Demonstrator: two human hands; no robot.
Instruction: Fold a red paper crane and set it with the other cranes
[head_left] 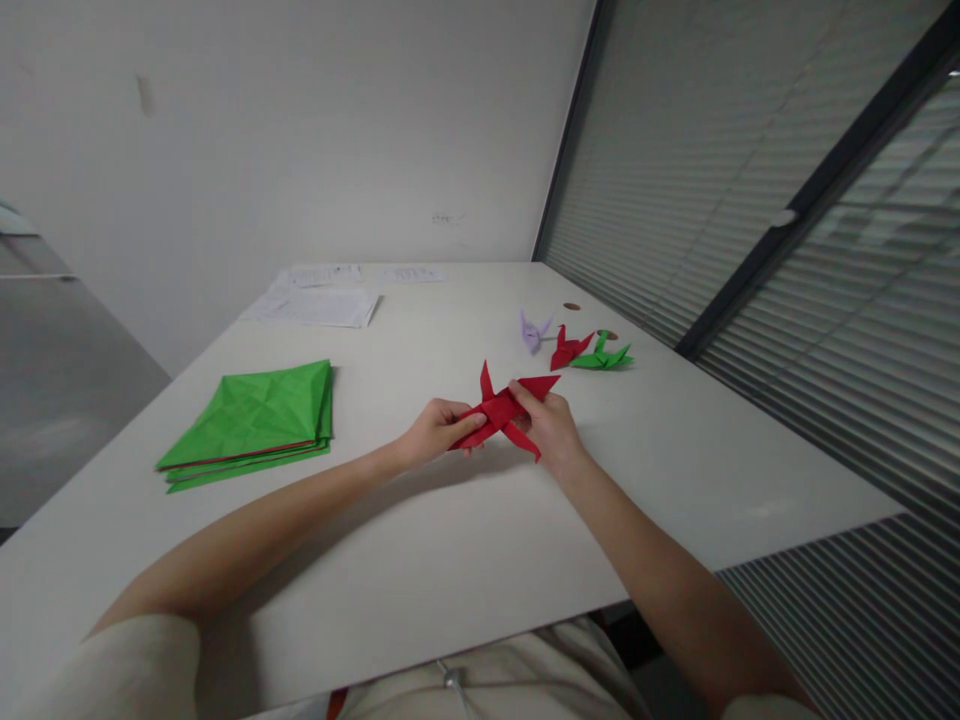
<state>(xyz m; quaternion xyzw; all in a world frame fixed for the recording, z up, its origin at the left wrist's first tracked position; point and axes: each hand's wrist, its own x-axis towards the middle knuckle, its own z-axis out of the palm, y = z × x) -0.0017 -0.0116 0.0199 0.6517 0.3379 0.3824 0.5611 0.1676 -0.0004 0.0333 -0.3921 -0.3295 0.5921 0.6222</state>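
Observation:
Both my hands hold a red folded paper figure (501,408) with several pointed flaps just above the white table (465,560). My left hand (436,430) pinches its left end, fingers closed. My right hand (551,425) grips its right side, thumb on top. Beyond them lie three small finished paper figures in a row: a lilac one (533,331), a red one (568,348) and a green one (602,356).
A stack of creased green paper sheets (251,423), with a red sheet edge showing in it, lies at the left. White printed papers (322,303) lie at the far edge by the wall. Window blinds (750,200) run along the right side.

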